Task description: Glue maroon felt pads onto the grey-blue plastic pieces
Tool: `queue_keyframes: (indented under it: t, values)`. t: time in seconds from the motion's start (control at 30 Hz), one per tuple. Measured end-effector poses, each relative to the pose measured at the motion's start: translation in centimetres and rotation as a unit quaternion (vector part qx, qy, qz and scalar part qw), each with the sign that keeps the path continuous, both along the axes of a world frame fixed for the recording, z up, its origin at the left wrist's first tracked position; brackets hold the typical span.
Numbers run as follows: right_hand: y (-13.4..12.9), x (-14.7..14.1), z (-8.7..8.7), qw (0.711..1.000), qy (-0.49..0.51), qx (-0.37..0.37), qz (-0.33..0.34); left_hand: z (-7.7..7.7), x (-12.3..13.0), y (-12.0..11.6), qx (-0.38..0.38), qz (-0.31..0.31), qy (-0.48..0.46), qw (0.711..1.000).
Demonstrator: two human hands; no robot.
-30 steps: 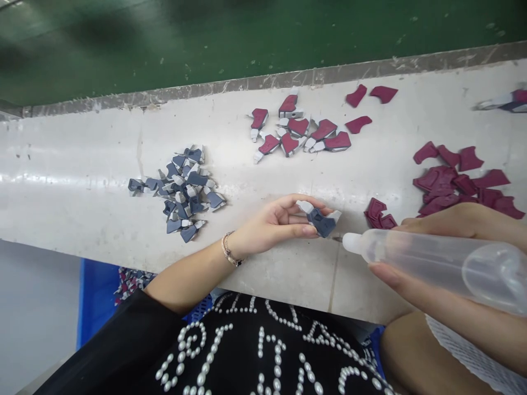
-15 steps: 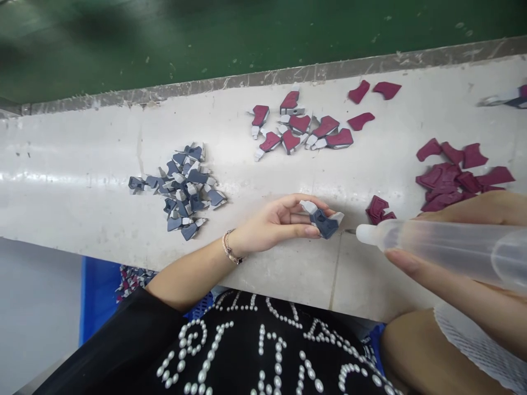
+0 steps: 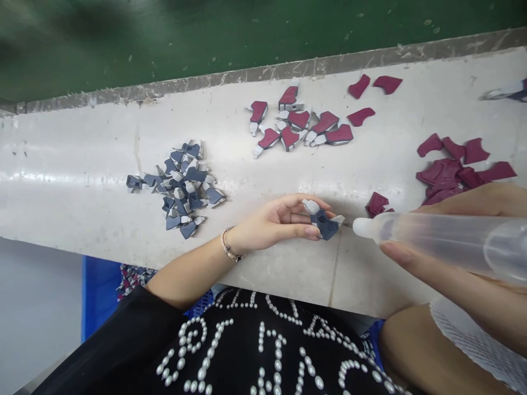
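Note:
Between the thumb and fingers of my left hand (image 3: 284, 222) is a dark blue and light grey plastic part (image 3: 324, 224), its blue side facing up. My right hand (image 3: 436, 263) grips a translucent squeeze bottle (image 3: 440, 241) with a white tip and a thin nozzle that points left, close to the part's right end. Just behind the bottle tip lie a few loose maroon pieces (image 3: 376, 204). A larger pile of maroon pieces (image 3: 442, 171) rests beyond my right hand, which partly hides it.
Blue and grey parts (image 3: 189, 184) are heaped on the white table (image 3: 82, 186) at left. Maroon-topped parts (image 3: 325, 122) lie at centre back, beside single maroon pieces (image 3: 361, 116). A blue bin (image 3: 96, 296) with parts stands below left. Green surface (image 3: 263, 33) behind.
The bottle in my right hand has shifted slightly left and up, its nozzle nearer the part. My left hand has hardly moved and keeps its hold.

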State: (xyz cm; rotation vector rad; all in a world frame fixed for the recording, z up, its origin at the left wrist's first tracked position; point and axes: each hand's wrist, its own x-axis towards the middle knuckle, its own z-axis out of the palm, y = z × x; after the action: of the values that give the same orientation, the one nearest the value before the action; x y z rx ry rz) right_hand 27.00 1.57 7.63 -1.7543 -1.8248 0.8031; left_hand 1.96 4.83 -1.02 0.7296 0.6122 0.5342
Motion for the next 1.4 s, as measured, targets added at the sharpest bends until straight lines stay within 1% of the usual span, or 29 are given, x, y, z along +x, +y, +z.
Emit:
queue_keyframes:
  t: [0.27,0.5,0.67,0.8,0.9,0.97,1.0,1.03,1.07,1.13,1.17,1.23,1.3,1.33,1.4]
  values:
    - [0.0,-0.7,0.0,1.0,0.008,-0.003,0.011,0.3,0.0,0.1,0.007,-0.014,0.013,1.0]
    - [0.1,-1.2,-0.1,1.0,-0.008,0.009,0.002,0.2,0.0,0.1,0.021,-0.022,0.007,1.0]
    - [0.3,-1.5,-0.3,0.999,0.009,0.028,0.012,0.5,0.1,0.2,0.015,-0.028,-0.001,0.999]
    - [0.0,-0.5,-0.1,0.997,0.08,0.01,0.008,0.3,0.0,0.0,0.004,-0.024,-0.001,1.0]
    - [-0.2,0.7,-0.3,0.988,0.154,0.028,-0.001,-0.1,-0.1,-0.2,0.007,-0.013,0.007,1.0]
    - [0.1,0.9,-0.7,0.97,0.236,0.048,0.03,-0.2,-0.1,-0.3,0.018,-0.009,0.018,1.0]
    - [0.4,0.7,-0.9,0.954,0.289,0.042,0.061,-0.3,-0.1,-0.3,0.026,-0.006,0.023,0.999]
    - [0.9,0.3,-1.1,0.945,0.312,0.051,0.083,-0.3,0.0,-0.2,0.035,-0.006,0.032,0.999]
    - [1.4,-0.1,-1.4,0.943,0.311,0.062,0.097,-0.2,0.1,-0.2,0.047,-0.005,0.04,0.998]
    - [2.7,-1.0,-2.1,0.952,0.277,0.057,0.114,-0.1,0.2,-0.2,0.069,0.004,0.067,0.995]
    - [3.3,-1.4,-2.7,0.959,0.254,0.053,0.115,0.0,0.3,-0.2,0.076,0.007,0.089,0.993]
    - [4.4,-2.4,-4.0,0.973,0.204,0.039,0.103,0.2,0.2,-0.8,0.087,0.032,0.132,0.987]
    - [4.9,-3.6,-5.4,0.983,0.157,0.013,0.091,0.7,-0.2,-2.0,0.082,0.06,0.177,0.979]
    - [5.1,-4.3,-6.0,0.987,0.134,-0.002,0.09,0.9,-0.5,-3.0,0.07,0.085,0.192,0.975]
    - [5.1,-5.6,-6.6,0.991,0.093,-0.018,0.09,1.3,-1.4,-5.1,0.034,0.132,0.207,0.969]
